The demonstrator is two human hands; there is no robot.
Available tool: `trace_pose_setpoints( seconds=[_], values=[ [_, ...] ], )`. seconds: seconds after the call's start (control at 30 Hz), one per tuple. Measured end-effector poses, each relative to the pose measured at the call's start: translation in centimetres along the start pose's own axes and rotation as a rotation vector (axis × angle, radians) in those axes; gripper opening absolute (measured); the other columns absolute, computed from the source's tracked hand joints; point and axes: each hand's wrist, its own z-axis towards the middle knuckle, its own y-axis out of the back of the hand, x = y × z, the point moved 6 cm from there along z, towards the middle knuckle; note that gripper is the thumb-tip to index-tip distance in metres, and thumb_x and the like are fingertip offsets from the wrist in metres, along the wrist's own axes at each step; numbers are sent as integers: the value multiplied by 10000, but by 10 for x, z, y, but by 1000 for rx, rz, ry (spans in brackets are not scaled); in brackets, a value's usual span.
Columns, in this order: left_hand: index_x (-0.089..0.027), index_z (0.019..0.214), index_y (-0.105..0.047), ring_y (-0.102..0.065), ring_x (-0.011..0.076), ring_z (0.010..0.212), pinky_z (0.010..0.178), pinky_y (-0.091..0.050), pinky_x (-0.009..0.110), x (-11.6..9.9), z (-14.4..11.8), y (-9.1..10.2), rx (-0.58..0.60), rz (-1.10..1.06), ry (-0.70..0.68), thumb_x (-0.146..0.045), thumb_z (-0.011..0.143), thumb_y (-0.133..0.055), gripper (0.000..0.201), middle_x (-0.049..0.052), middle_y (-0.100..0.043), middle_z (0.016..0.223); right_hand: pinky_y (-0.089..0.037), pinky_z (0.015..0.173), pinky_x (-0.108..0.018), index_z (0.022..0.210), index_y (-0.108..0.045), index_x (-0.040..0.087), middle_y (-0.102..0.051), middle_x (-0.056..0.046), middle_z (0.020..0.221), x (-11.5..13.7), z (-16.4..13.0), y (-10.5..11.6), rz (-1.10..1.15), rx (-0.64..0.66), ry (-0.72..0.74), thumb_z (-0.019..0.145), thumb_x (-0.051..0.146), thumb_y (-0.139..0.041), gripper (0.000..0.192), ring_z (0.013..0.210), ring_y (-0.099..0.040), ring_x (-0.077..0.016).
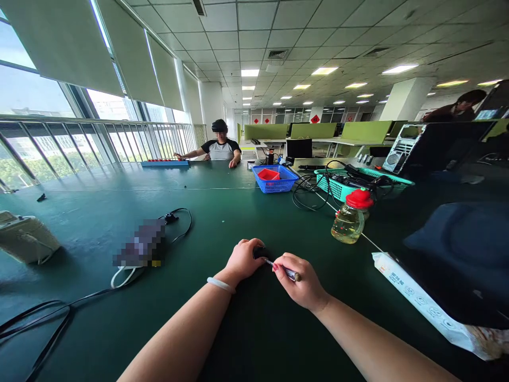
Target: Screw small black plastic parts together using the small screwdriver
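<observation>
My left hand (pixel 244 258), with a pale band at its wrist, is closed round a small black rounded object (pixel 260 252) on the dark green table. Fingers cover much of that object, so its kind is unclear. In my right hand (pixel 300 284) is a slim screwdriver (pixel 293 275), gripped by its handle. Its thin shaft points left, with the tip at or very near the black object; whether they touch is hidden by my fingers.
A red-lidded bottle of yellowish liquid (pixel 350 220) stands right, before a teal basket of cables (pixel 338 185). Beyond lies a blue basket (pixel 274 183). A white package (pixel 421 300) lies right; a blurred power bank-sized item (pixel 141 244) and cords left. A person (pixel 222 146) sits opposite.
</observation>
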Motion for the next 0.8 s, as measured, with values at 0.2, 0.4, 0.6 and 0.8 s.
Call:
trace_pose_setpoints(
  seconds=[0.2,0.4,0.6,0.8],
  values=[
    [-235,1062,-691,-609,248,1039,931,-491,372,1,1,0,10,14,4,-291,724,-713,343,42,-726,1015,-420,596,-235,751,-597,209,-586,-8,678,0,-1,-3,-121,39,13,934,204,-451,234,590,-558,-121],
    [-236,1049,-699,-609,244,1044,947,-487,370,3,6,-2,16,7,13,-293,723,-714,331,37,-731,1031,-415,624,-244,773,-621,199,-604,-17,692,2,-1,-7,-254,77,69,932,204,-459,228,607,-572,-129],
    [-243,1072,-694,-604,248,1060,949,-489,373,6,6,-2,-1,26,21,-257,726,-692,346,33,-734,1038,-395,638,-271,822,-627,203,-647,-25,749,8,-4,-15,-347,165,90,912,215,-542,125,633,-594,-151],
    [-237,1080,-695,-605,264,1066,940,-495,386,7,5,-1,-14,47,31,-255,732,-679,349,54,-730,1026,-384,618,-295,849,-581,213,-666,-28,725,10,-7,-24,-416,322,79,895,210,-537,65,636,-607,-174]
  ],
)
